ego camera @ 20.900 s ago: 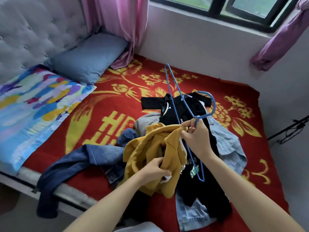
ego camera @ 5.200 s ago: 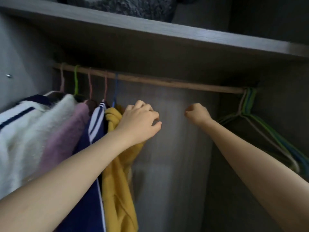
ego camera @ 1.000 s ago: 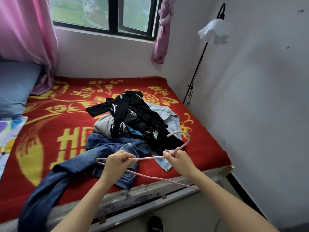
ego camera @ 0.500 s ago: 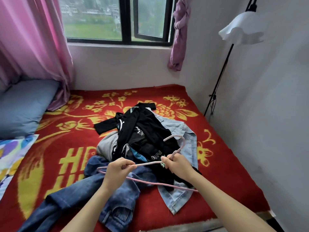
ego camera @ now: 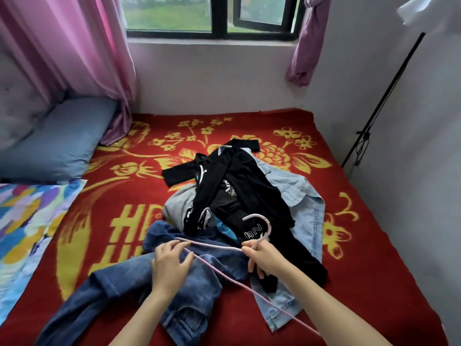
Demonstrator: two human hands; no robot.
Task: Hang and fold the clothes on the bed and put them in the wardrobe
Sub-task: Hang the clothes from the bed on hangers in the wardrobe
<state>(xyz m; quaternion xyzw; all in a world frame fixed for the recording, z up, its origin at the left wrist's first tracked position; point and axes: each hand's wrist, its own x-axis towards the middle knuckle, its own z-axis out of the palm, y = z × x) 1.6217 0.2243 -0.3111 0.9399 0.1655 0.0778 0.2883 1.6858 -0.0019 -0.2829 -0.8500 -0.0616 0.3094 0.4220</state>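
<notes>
A pile of clothes lies on the red and gold bed (ego camera: 124, 201). Dark blue jeans (ego camera: 129, 285) stretch toward the front left. Black garments (ego camera: 239, 186) lie on top, over a grey piece (ego camera: 177, 206) and a light denim shirt (ego camera: 306, 211). My right hand (ego camera: 264, 255) grips a thin pink hanger (ego camera: 224, 270) just below its hook, which curls up over the black clothes. My left hand (ego camera: 172, 263) hovers over the jeans with spread fingers, its fingertips at the hanger's left corner.
A blue-grey pillow (ego camera: 57, 143) and a colourful quilt (ego camera: 27, 228) lie at the left. Pink curtains (ego camera: 74, 51) hang beside the window (ego camera: 212, 16). A floor lamp's black pole (ego camera: 379, 101) stands against the right wall.
I have come closer to the bed and the hanger has dropped lower over the jeans. My left hand has loosened its pinch on the hanger and spread its fingers.
</notes>
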